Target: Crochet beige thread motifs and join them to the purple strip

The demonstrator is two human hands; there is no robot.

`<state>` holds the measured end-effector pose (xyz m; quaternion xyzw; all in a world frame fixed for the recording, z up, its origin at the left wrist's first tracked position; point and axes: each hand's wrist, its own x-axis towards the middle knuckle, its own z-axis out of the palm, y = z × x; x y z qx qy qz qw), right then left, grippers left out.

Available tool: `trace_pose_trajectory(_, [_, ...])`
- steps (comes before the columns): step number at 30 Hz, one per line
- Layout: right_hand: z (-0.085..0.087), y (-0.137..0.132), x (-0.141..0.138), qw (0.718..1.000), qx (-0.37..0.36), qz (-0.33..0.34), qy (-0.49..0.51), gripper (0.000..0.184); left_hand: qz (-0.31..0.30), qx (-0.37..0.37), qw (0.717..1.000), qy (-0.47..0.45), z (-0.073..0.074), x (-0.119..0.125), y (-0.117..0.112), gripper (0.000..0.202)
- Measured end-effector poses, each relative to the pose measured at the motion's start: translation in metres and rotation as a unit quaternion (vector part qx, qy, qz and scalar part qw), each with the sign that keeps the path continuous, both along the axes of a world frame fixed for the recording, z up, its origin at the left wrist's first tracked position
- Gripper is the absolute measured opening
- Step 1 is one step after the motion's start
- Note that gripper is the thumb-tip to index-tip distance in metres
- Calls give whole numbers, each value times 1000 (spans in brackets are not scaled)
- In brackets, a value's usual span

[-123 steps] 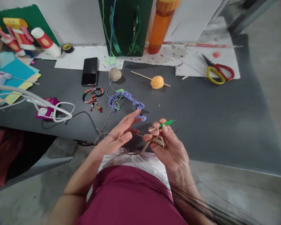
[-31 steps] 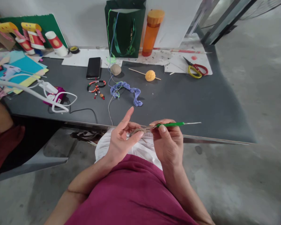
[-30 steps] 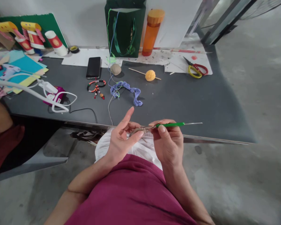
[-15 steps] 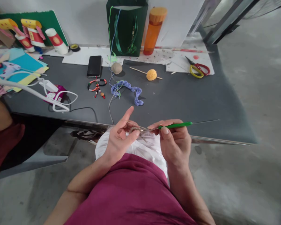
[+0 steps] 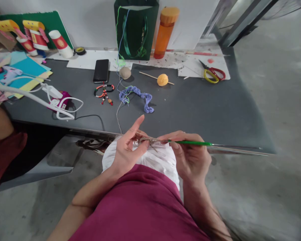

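My left hand (image 5: 129, 145) pinches a small grey-beige piece of crochet work (image 5: 143, 139) between thumb and fingers, its index finger raised with yarn across it. My right hand (image 5: 192, 154) is closed around a green-handled crochet hook (image 5: 193, 143). The hook's left tip meets the crochet piece at my left thumb; its thin metal other end points right. Grey yarn (image 5: 117, 115) runs from the left hand up over the desk edge towards a grey yarn ball (image 5: 125, 72). A purple-blue crocheted strip (image 5: 136, 92) lies just beyond my hands.
On the desk (image 5: 190, 110) are a phone (image 5: 101, 71), a beaded bracelet (image 5: 104, 92), a yellow ball on a stick (image 5: 162, 80) and scissors (image 5: 213, 74). A green paper bag (image 5: 136, 33) and orange bottle (image 5: 166, 31) stand behind. At left are a white cable (image 5: 27, 93) and another person's arm (image 5: 0, 124).
My right hand has shifted slightly right and down, and the hook has swung from tilting upward to nearly level. The left hand stays almost in place, still pinching the crochet piece.
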<state>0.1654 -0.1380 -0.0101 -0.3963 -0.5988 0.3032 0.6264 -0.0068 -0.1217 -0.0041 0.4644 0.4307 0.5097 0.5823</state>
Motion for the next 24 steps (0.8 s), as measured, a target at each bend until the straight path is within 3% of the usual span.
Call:
trace_pose_trajectory(3, [3,-1,3,994,55,5,-99,27,6,22,999,23,-1,1,-2,70])
trace_pose_trajectory(8, [8,1,1,964,145,-21,-223,30,25,64,994,86,-4,2,-6,65])
trace_pose_trajectory(12, [8,3,-1,944,182,-40,-272,29,34,69,992,102,-7,2,-6,49])
trace_pose_trajectory(15, [6,5,-1,940,188,-51,-282,27,44,70,993,89,-8,3,-6,54])
trace_pose_trajectory(20, [-2,7,-6,941,213,-59,-257,28,18,13,997,-69,-4,8,-6,82])
trace_pose_trajectory(24, [-10,5,-15,949,234,-95,-186,34,-60,-124,961,-241,1,9,-3,99])
